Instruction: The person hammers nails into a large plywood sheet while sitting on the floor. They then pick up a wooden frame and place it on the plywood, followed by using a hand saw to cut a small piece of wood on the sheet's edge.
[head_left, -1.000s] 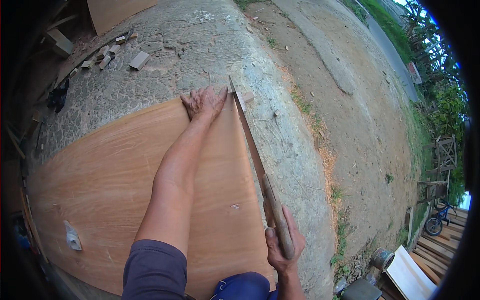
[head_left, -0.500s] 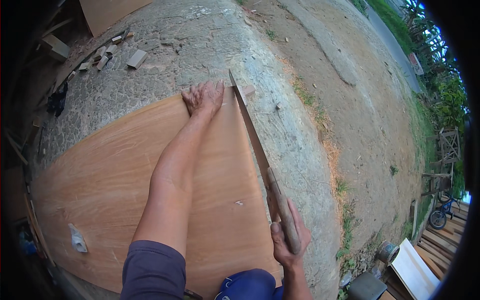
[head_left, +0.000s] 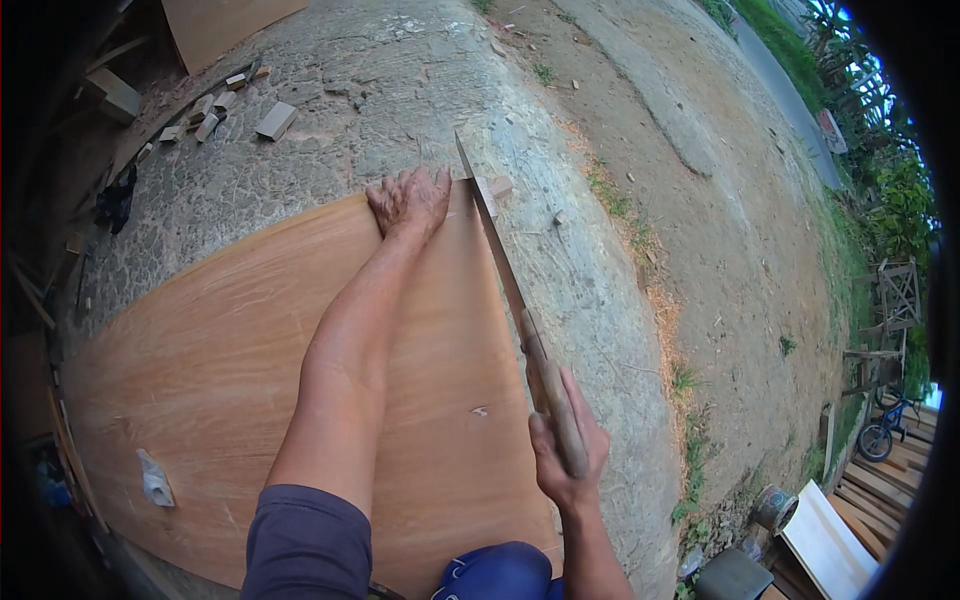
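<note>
A large reddish-brown plywood sheet (head_left: 250,330) lies in front of me, its far edge rounded by the lens. My left hand (head_left: 412,200) rests on the sheet's far right corner, fingers bent over the far edge. Along the right edge runs a handsaw (head_left: 505,262), its long blade pointing away from me and its tip past the far corner. My right hand (head_left: 572,450) is wrapped round the saw's wooden handle. A small wood block (head_left: 498,187) lies on the ground just right of the blade. My blue-clad knee (head_left: 500,572) is at the sheet's near edge.
Several wood offcuts (head_left: 208,115) and a larger block (head_left: 276,120) lie on the rough concrete, far left. A crumpled white scrap (head_left: 154,480) sits on the sheet. To the right are wood shavings (head_left: 662,310), a bucket (head_left: 775,507), a white board (head_left: 825,545) and a blue bicycle (head_left: 885,425).
My right hand has pushed the saw forward, away from me, and its tip reaches farther past the corner. My left hand stays on the sheet's edge.
</note>
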